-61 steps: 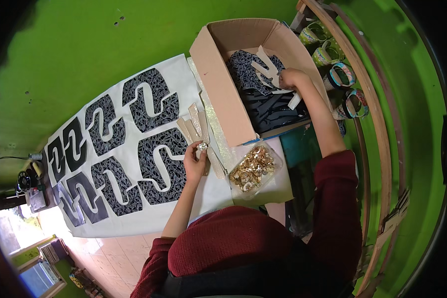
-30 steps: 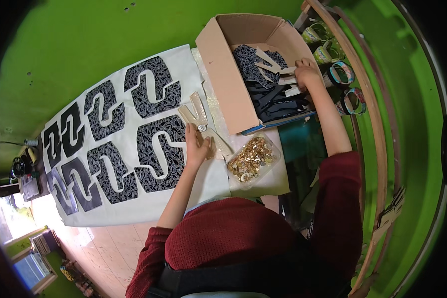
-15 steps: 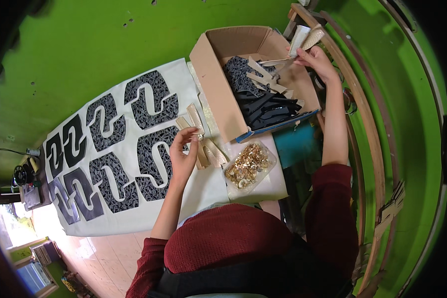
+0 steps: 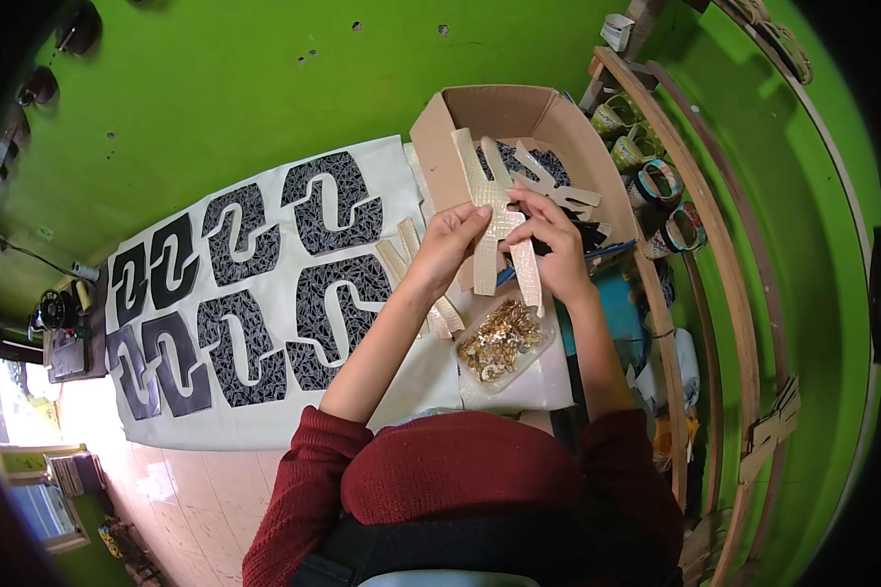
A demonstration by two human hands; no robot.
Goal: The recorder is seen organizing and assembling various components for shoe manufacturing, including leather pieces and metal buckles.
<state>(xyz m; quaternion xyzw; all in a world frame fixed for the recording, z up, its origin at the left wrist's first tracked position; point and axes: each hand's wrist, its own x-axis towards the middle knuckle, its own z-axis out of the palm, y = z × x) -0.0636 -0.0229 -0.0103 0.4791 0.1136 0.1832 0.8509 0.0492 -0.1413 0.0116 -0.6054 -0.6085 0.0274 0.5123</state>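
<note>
A beige textured cut piece (image 4: 489, 201) with several strap-like arms hangs between my hands over the near side of a cardboard box (image 4: 439, 161). My left hand (image 4: 455, 240) pinches its left edge between thumb and finger. Closed on its right side is my right hand (image 4: 556, 245), one arm of the piece drooping below the fingers. Inside the box lie more beige strips (image 4: 578, 196) and black patterned pieces (image 4: 550, 164). Another beige cut piece (image 4: 444, 318) rests on the white sheet, partly covered by my left forearm.
A clear tub (image 4: 487, 384) of small gold-coloured metal fittings (image 4: 504, 338) stands below my hands. To the left, several S-shaped black patterned pieces (image 4: 230, 235) lie in two rows on the white sheet (image 4: 401, 382). A wooden rack (image 4: 719, 215) holding sandals (image 4: 677, 230) runs along the right.
My right hand has come back from the box's far right corner with the beige piece. My left hand has left the piece on the sheet and moved right to grip this one.
</note>
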